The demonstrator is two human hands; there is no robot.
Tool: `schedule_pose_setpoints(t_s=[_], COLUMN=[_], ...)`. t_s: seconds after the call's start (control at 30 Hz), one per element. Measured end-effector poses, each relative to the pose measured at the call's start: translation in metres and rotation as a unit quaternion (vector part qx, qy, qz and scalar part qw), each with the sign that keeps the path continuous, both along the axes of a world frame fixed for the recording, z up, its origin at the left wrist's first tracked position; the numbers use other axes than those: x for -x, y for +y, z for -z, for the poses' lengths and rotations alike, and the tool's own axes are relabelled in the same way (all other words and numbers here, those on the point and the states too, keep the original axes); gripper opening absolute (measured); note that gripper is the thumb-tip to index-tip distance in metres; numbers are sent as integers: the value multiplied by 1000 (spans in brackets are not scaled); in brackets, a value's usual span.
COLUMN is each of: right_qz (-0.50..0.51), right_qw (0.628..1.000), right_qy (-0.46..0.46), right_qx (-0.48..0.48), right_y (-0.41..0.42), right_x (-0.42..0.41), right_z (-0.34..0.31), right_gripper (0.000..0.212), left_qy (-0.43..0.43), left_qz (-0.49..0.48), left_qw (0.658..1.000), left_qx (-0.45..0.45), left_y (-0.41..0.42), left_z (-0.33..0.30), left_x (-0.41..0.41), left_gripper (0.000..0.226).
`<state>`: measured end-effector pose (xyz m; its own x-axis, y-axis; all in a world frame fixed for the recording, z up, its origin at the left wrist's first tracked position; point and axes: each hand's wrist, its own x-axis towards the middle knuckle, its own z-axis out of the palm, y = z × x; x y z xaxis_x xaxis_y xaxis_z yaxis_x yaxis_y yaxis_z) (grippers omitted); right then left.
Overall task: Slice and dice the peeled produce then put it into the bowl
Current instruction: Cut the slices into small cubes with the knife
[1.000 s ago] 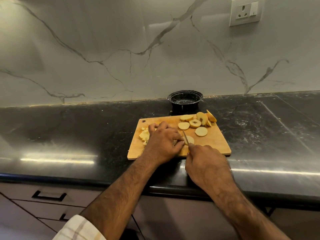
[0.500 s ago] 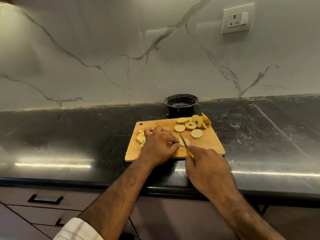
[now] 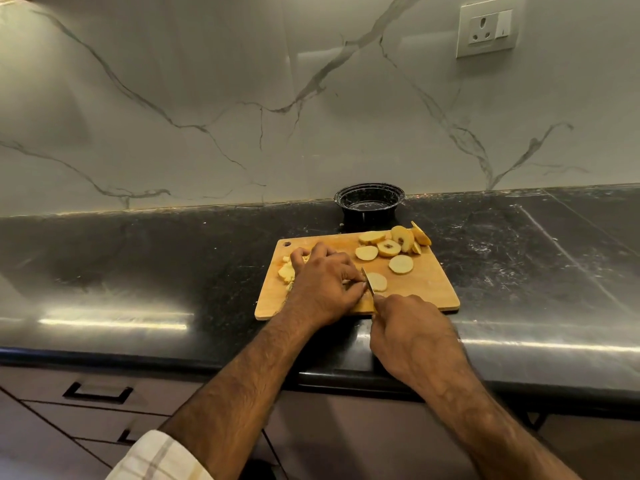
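A wooden cutting board lies on the black counter. Several pale yellow round slices lie at its far right corner, and diced pieces sit at its left. My left hand is curled over a slice, holding it down on the board; most of that slice is hidden. My right hand grips a knife whose blade stands against the left fingertips, beside another slice. A black bowl stands behind the board, by the wall.
The black stone counter runs left and right of the board. A marble wall rises behind it, with a socket at the upper right. Drawers with dark handles lie below the counter's front edge.
The knife blade rose and came down again beside the left fingertips, cutting the held slice. The view shifted slightly; the left hand stayed on the board.
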<state>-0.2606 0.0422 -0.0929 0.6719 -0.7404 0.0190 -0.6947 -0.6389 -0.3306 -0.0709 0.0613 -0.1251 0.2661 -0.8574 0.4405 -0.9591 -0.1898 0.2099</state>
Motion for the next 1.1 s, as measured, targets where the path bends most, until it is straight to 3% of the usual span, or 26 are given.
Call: schedule_pose_setpoints(t_s=[0.13,0.37,0.57,0.7,0.93,1.1], right_qz=[-8,35,63,54,29,9], right_qw=[1000,988,987,988,990,992], right_qy=[-8,-151,-142,-136,-132,-121], right_qx=[10,26,35,43,37,36], right_y=[7,-11,-28,-34,-40,-34], right_x=[17,39,42,46,44,31], right_z=[1,-4,4,8,8,13], right_gripper=[28,35,31,32,37,41], left_qy=[19,23,-33,-42,20,94], left_qz=[-1,-1,-104,-140,-39,36], left_qw=[1000,1000,994,989,997,989], left_qx=[6,8,-13,-26,-67,-109], left_y=[0,2,-10,-18,-9,-4], left_z=[0,-2,-8,-11,-20,-27], left_x=[1,10,43,60,31,0], left_gripper=[25,23,60,46,9,16])
